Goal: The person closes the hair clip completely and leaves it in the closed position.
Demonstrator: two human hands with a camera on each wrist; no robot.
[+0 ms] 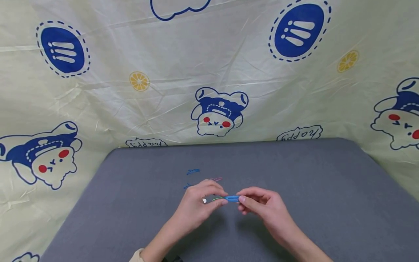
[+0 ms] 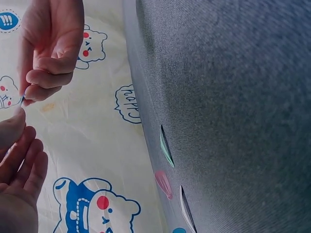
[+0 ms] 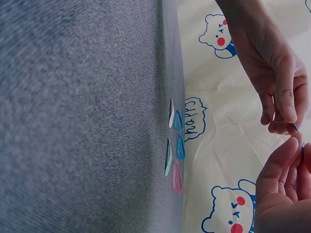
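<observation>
A blue snap hair clip (image 1: 232,198) is stretched between my two hands above the table. My left hand (image 1: 198,202) pinches its left end between thumb and fingertips. At the other end, my right hand (image 1: 265,207) grips it with the thumb on top and the fingers curled behind. Both wrist views show the clip only as a thin sliver, mostly covered by fingers. On the table beyond lie a white hair clip (image 3: 171,113), a mint green one (image 3: 168,158), a pink one (image 3: 177,177) and two blue ones, a nearer (image 3: 181,146) and a farther (image 3: 178,120).
A grey cloth-covered table (image 1: 147,182) lies under the hands. Behind it hangs a pale curtain (image 1: 170,54) with printed bears and orange slices. Something small and dark (image 1: 176,259) shows at the bottom edge of the head view.
</observation>
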